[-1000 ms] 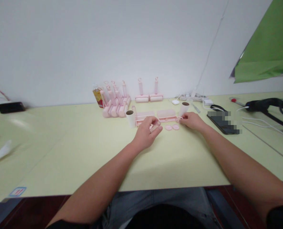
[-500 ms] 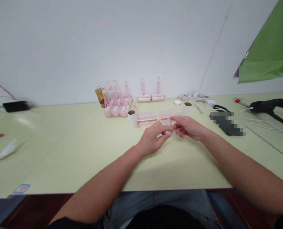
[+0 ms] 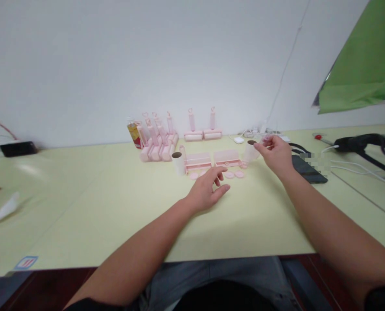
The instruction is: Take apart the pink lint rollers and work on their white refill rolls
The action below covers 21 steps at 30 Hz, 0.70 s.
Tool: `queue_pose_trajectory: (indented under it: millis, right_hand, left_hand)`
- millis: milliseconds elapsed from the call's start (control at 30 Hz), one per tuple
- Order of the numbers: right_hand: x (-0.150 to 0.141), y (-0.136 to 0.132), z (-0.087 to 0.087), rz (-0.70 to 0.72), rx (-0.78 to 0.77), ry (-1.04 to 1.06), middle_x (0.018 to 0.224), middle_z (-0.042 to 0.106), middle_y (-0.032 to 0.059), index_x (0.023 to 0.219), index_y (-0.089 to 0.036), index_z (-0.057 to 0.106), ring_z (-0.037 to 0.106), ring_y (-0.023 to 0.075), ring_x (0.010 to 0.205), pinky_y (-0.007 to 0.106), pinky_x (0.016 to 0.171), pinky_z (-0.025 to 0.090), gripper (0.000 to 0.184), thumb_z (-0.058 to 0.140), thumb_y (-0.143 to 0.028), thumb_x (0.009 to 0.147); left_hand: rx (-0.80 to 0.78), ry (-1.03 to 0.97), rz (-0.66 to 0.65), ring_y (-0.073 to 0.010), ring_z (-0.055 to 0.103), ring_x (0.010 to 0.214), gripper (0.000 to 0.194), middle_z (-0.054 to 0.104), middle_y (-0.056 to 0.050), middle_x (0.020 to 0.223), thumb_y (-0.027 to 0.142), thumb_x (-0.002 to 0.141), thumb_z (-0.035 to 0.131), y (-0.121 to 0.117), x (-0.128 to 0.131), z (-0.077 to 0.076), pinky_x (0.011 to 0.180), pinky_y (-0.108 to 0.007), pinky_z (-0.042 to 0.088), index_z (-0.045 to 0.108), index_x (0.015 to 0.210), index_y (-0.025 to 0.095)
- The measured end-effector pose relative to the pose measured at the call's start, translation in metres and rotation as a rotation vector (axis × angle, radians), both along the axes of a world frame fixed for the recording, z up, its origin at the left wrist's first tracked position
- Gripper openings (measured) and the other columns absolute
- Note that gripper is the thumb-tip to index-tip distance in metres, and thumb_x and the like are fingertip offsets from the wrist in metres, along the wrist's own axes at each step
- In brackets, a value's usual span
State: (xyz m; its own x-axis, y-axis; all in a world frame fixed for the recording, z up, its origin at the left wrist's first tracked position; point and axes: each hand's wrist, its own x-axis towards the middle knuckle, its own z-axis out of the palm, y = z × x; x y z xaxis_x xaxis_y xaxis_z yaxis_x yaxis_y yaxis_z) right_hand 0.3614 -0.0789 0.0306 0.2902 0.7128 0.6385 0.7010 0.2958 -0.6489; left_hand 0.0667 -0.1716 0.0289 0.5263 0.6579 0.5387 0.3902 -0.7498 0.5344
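My left hand (image 3: 208, 190) hovers over the table with thumb and fingers apart, nothing in it. Just past its fingertips lie several flat pink discs (image 3: 239, 174) and two open pink lint roller cases (image 3: 227, 158). A small pink part (image 3: 243, 164) lies by the right-hand case. Farther right, my right hand (image 3: 276, 156) has its fingers bent together beside a white paper roll (image 3: 250, 153). A pale, partly clear thing shows at those fingertips, too small to name. A second white roll (image 3: 178, 164) stands upright left of the cases.
Several assembled pink lint rollers (image 3: 156, 151) stand in a group at the back left, beside a yellow and red container (image 3: 134, 134). Two more lint rollers (image 3: 212, 134) stand against the wall. At the right are a dark phone (image 3: 309, 169), cables and a black strap (image 3: 357, 144).
My left hand has let go of the pink part it held and its fingers have spread. My right hand has moved right and away from me, to beside the right-hand roll.
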Motion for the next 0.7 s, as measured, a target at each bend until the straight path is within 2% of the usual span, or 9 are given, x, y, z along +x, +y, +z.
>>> queue_pose_trajectory:
  millis: [100,233,333,433,567,700]
  right_hand:
    - [0.005,0.011,-0.019,-0.002,-0.117,-0.094,0.082,0.07,0.0038,0.099,-0.019,0.067,0.06,0.0183,0.067,0.032,0.066,0.045,0.037,0.069,-0.05,0.079]
    - [0.007,0.023,-0.037,-0.005,-0.259,-0.246,0.082,0.07,0.0059,0.088,-0.018,0.068,0.06,0.0202,0.07,0.032,0.066,0.042,0.032,0.068,-0.048,0.079]
    - [0.01,0.027,-0.042,-0.013,-0.317,-0.287,0.087,0.072,0.0087,0.086,-0.018,0.068,0.061,0.022,0.075,0.032,0.067,0.041,0.032,0.066,-0.048,0.079]
    - [0.011,0.027,-0.045,0.011,-0.361,-0.23,0.091,0.073,0.01,0.09,-0.018,0.07,0.061,0.0227,0.076,0.032,0.067,0.041,0.033,0.065,-0.049,0.079]
    - [0.01,0.025,-0.05,0.081,-0.415,-0.12,0.081,0.072,0.0076,0.088,-0.018,0.07,0.061,0.0215,0.07,0.03,0.063,0.041,0.033,0.064,-0.049,0.079]
    - [0.009,0.025,-0.051,0.101,-0.418,-0.121,0.077,0.071,0.0064,0.083,-0.018,0.069,0.06,0.0201,0.069,0.029,0.062,0.04,0.03,0.064,-0.047,0.078]
  left_hand:
    - [-0.009,0.006,0.015,-0.0129,0.058,0.078,0.039,0.062,-0.005,0.1,0.035,0.092,0.058,0.0,-0.002,0.002,0.074,-0.03,0.049,0.048,0.128,0.022]
    - [-0.021,0.02,0.025,-0.0128,0.057,0.075,0.034,0.063,-0.003,0.092,0.034,0.093,0.056,0.0,-0.003,0.004,0.072,-0.029,0.048,0.053,0.124,0.02]
    - [-0.025,0.029,0.021,-0.0127,0.055,0.072,0.031,0.063,-0.003,0.086,0.034,0.093,0.056,0.0,-0.003,0.004,0.07,-0.028,0.047,0.056,0.119,0.019]
    - [-0.027,0.037,0.021,-0.0126,0.054,0.07,0.028,0.062,-0.002,0.083,0.033,0.092,0.056,0.0,-0.004,0.005,0.068,-0.028,0.046,0.059,0.116,0.019]
    - [-0.027,0.046,0.029,-0.0126,0.055,0.07,0.025,0.062,-0.002,0.082,0.033,0.092,0.056,-0.001,-0.004,0.006,0.066,-0.027,0.045,0.061,0.112,0.018]
    - [-0.024,0.056,0.039,-0.0128,0.055,0.07,0.024,0.062,-0.002,0.081,0.033,0.091,0.057,-0.001,-0.003,0.006,0.065,-0.026,0.044,0.062,0.11,0.018]
